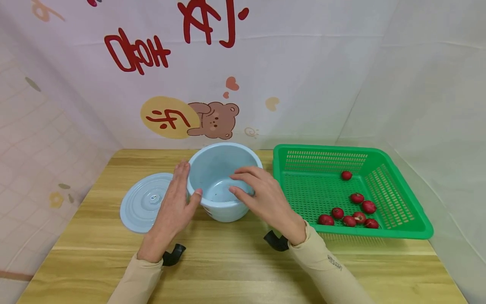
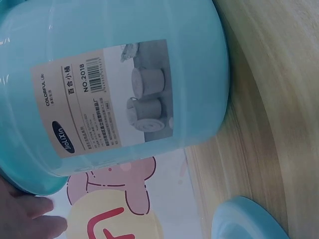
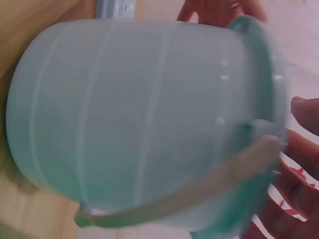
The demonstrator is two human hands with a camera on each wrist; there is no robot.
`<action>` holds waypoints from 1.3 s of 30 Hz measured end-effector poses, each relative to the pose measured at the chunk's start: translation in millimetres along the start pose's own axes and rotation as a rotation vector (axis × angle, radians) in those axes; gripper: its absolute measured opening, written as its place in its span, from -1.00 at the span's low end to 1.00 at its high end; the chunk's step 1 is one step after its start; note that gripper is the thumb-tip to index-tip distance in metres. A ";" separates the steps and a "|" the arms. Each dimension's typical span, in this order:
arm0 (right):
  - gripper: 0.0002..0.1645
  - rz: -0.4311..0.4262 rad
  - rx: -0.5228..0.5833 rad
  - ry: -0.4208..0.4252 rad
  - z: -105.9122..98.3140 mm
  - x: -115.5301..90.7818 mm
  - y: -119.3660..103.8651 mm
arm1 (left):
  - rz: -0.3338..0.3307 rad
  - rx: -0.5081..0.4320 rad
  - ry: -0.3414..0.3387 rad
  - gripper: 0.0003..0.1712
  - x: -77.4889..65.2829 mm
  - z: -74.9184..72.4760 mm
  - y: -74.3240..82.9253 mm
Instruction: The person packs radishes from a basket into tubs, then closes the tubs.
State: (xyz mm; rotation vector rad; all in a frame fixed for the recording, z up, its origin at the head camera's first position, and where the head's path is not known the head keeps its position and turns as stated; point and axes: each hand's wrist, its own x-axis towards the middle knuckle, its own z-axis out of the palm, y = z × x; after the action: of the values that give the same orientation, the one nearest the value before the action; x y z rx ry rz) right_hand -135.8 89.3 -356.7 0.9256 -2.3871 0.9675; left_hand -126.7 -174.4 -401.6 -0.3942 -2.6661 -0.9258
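A light blue plastic bucket (image 1: 224,211) stands upright on the table, its inside bare but for small specks. My left hand (image 1: 172,207) lies along the bucket's left rim, fingers fairly straight and thumb near the front edge. Over the right rim hovers my right hand (image 1: 263,196), fingers loosely bent towards the opening with nothing between them. The right wrist view shows the bucket's ribbed side and its handle (image 3: 199,196) hanging down. A printed label (image 2: 104,97) on the bucket shows in the left wrist view. Left of the bucket lies a matching round lid (image 1: 140,202).
To the right stands a green plastic basket (image 1: 391,233) holding several red radishes (image 1: 357,198), most of them near its front right corner. A printed white cloth (image 1: 322,84) hangs behind the wooden table (image 1: 228,261).
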 end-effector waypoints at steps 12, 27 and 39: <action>-0.65 0.025 0.086 -0.002 -57.2 -31.0 -4.8 | 0.023 0.020 0.003 -0.11 -1.2 -1.9 -2.1; -0.49 0.078 0.049 0.011 -105.3 -73.1 24.6 | 0.021 0.011 0.017 -0.15 0.4 -0.9 -1.5; -0.46 0.192 -0.072 0.007 -132.0 -98.6 57.9 | 0.023 0.004 0.015 -0.15 0.6 -0.8 -1.9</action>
State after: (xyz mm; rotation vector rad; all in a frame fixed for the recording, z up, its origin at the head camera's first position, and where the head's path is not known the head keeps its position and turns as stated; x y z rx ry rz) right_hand -92.6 258.3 -350.0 0.6756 -2.5223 0.9441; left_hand -127.8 -176.1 -401.8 -0.4146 -2.6437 -0.9134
